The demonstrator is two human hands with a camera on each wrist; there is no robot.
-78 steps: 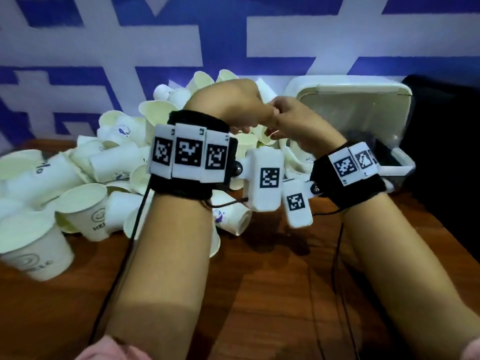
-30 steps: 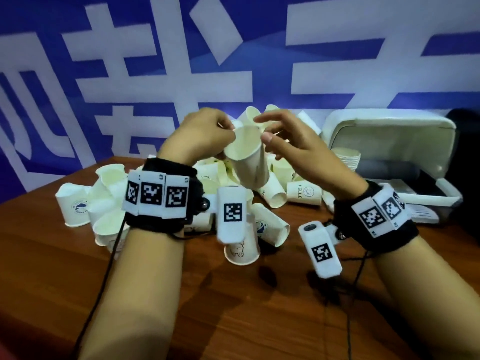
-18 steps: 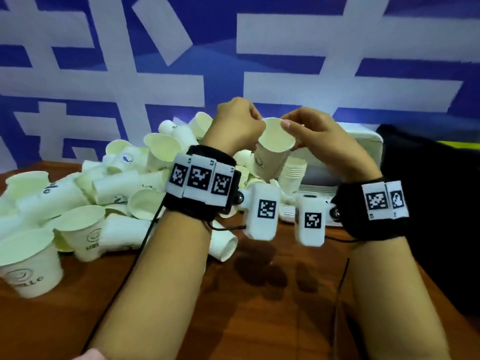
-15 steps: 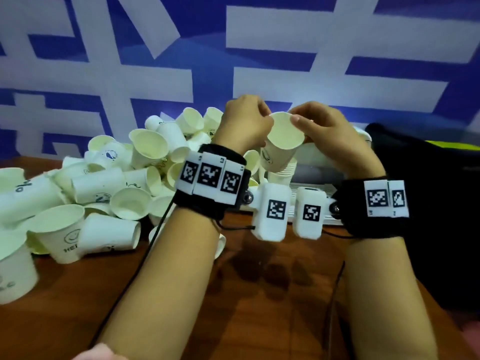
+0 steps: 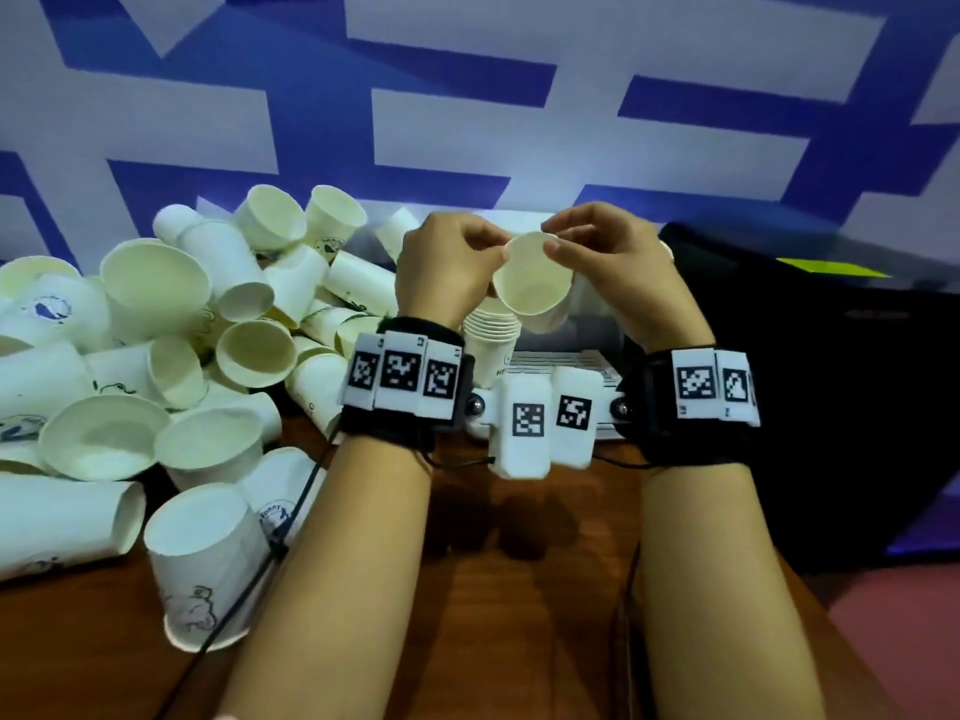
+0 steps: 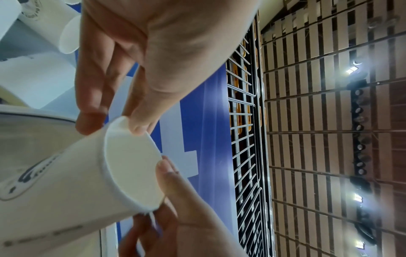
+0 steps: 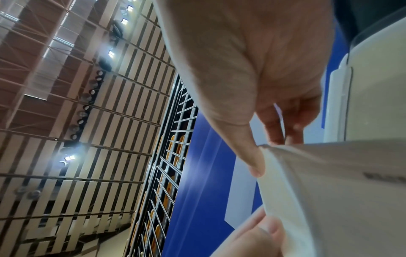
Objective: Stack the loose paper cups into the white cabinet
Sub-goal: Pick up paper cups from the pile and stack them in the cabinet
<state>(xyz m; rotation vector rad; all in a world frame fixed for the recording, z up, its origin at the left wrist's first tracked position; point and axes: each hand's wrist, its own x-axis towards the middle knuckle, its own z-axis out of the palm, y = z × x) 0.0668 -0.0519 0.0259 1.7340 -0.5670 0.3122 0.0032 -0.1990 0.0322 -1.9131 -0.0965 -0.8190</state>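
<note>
Left hand [image 5: 447, 267] and right hand [image 5: 618, 262] each pinch the rim of one paper cup [image 5: 530, 280], held above the nested stack [image 5: 491, 337]; loose cups [image 5: 208, 324] crowd the table's [image 5: 519, 589] left side

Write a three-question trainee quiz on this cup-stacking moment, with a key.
1. True or false: the held paper cup rests on the wooden table.
2. Which hands pinch its rim? A) left hand only B) right hand only C) both
3. Fill in: the nested stack of cups stands just below the held cup, to the ____ of the loose cup pile.

Key: 1 false; 2 C; 3 right.
</note>
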